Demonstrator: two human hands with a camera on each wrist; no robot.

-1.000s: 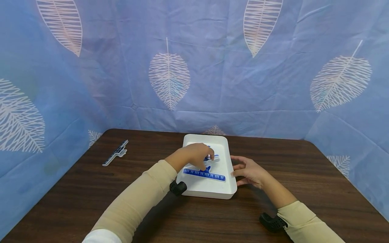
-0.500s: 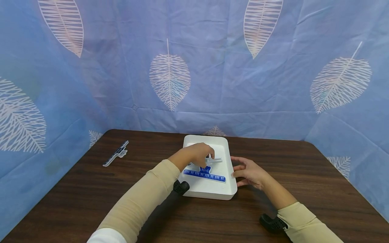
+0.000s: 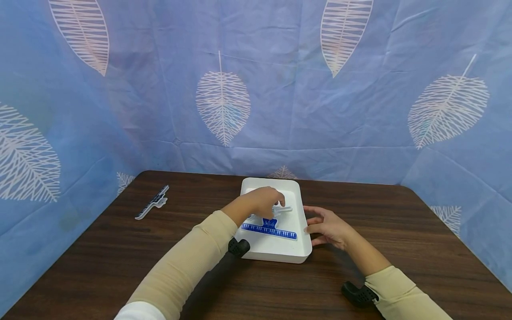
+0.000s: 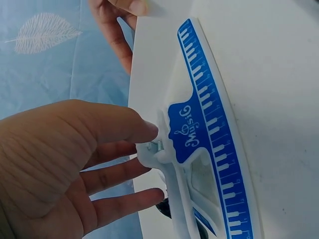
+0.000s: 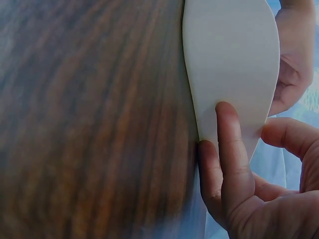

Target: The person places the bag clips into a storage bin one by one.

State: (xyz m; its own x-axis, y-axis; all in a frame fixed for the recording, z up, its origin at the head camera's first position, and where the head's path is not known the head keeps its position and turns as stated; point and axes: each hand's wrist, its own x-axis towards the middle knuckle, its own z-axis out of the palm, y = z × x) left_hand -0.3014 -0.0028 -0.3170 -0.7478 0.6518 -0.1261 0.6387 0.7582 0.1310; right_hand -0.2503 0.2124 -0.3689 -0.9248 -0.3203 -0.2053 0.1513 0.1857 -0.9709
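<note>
In the head view my left hand point(image 3: 266, 202) reaches into a white tray point(image 3: 276, 255). Its thumb and fingers pinch the spring handle of a clear-white music clip point(image 4: 177, 191), whose far end pokes out to the right of the hand. Right beside it lies a blue music clip point(image 3: 269, 228) with a piano-key strip and the word "Music". My palm covers part of the held clip in the head view. My right hand point(image 3: 329, 227) rests at the tray's right side, fairly straight fingers on the outer wall point(image 5: 229, 55) and thumb at the rim.
Another clip point(image 3: 153, 202), dark-patterned with a clear handle, lies at the left rear of the dark wooden table point(image 3: 192, 195). A blue curtain point(image 3: 272, 106) with white leaf prints hangs behind the table and along both sides.
My left hand has shifted slightly right, and the held clip's far end sits a little further right and nearer me. More of the blue clip's handle shows. My right hand stays put.
</note>
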